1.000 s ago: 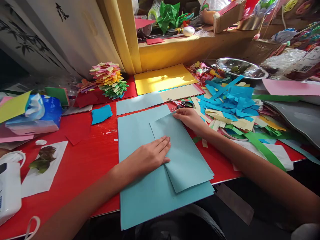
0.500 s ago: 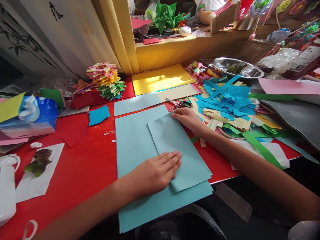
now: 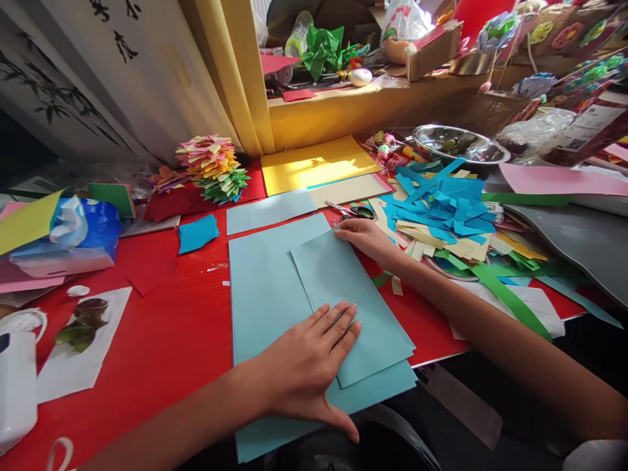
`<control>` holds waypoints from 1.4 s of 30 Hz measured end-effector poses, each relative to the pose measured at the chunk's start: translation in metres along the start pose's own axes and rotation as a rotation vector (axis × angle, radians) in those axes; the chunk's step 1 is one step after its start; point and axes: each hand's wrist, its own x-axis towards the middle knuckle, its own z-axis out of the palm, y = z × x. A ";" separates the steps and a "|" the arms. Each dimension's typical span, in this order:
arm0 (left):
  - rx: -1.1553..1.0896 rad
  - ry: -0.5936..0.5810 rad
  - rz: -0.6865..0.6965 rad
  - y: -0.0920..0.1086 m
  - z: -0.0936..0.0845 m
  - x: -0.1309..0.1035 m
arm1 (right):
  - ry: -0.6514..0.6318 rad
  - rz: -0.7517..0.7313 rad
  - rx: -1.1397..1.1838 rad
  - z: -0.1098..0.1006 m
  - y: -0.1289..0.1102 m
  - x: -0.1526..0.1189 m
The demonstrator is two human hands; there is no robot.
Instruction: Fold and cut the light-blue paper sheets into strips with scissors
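Note:
A folded sheet of light blue paper [image 3: 377,327] lies at a slant on a stack of larger light blue sheets [image 3: 260,294]. My left hand [image 3: 314,366] rests on the folded paper's left part, fingers stretched out and thumb spread toward the table's front edge. At the far corner of the folded paper, my right hand [image 3: 357,232] has its fingers closed on the edge; the fingertips are partly hidden. Just beyond that hand lies a pair of scissors [image 3: 363,212] with dark handles.
Blue, cream and green paper strips [image 3: 456,209] pile up at the right, below a metal bowl [image 3: 461,144]. Yellow paper [image 3: 318,163] and a folded-paper stack [image 3: 210,167] are at the back. A tissue pack [image 3: 88,229] sits at the left on the red table [image 3: 161,340].
My left thumb has swung outward toward the front edge, and the left fingers have spread a little. My right hand keeps its hold on the far corner. The camera view has shifted slightly.

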 end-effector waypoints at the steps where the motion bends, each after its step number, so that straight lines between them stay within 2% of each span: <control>1: -0.047 0.006 -0.011 -0.002 -0.002 0.000 | -0.012 -0.008 0.030 0.000 0.001 0.000; 3: -0.113 0.104 -0.087 -0.012 -0.007 0.000 | -0.036 -0.024 0.103 0.000 0.000 -0.001; 4: -0.130 0.209 -0.170 -0.020 -0.008 0.000 | -0.050 -0.034 0.151 0.001 -0.001 -0.002; 6: -0.135 0.550 -0.467 -0.040 -0.011 0.000 | -0.077 -0.063 0.255 0.005 -0.006 -0.007; 7: -0.177 0.687 -0.618 -0.051 -0.012 -0.001 | -0.093 -0.079 0.297 0.007 -0.009 -0.010; 8: -0.269 0.763 -0.738 -0.061 -0.013 -0.003 | -0.108 -0.095 0.330 0.009 -0.013 -0.014; 9: -0.393 0.788 -0.811 -0.070 -0.014 -0.004 | -0.121 -0.108 0.348 0.012 -0.017 -0.017; 10: -0.520 0.765 -0.849 -0.077 -0.015 -0.006 | -0.136 -0.115 0.354 0.014 -0.020 -0.020; 13: -0.727 0.751 -0.854 -0.088 -0.016 -0.010 | -0.184 -0.099 0.334 0.019 -0.025 -0.025; 18: -0.654 0.946 -0.853 -0.085 -0.014 -0.010 | -0.308 0.004 0.237 0.022 -0.023 -0.028; 21: -0.610 0.994 -0.856 -0.084 -0.012 -0.009 | -0.297 0.011 0.223 0.024 -0.020 -0.027; 27: -0.697 1.018 -0.791 -0.087 -0.009 -0.008 | -0.239 0.000 0.158 0.025 -0.018 -0.026; 37: -0.609 1.063 -0.751 -0.083 -0.008 -0.008 | -0.194 0.000 0.200 0.025 -0.021 -0.028; 42: -0.711 1.049 -0.739 -0.082 -0.010 -0.007 | -0.189 0.007 0.214 0.025 -0.021 -0.028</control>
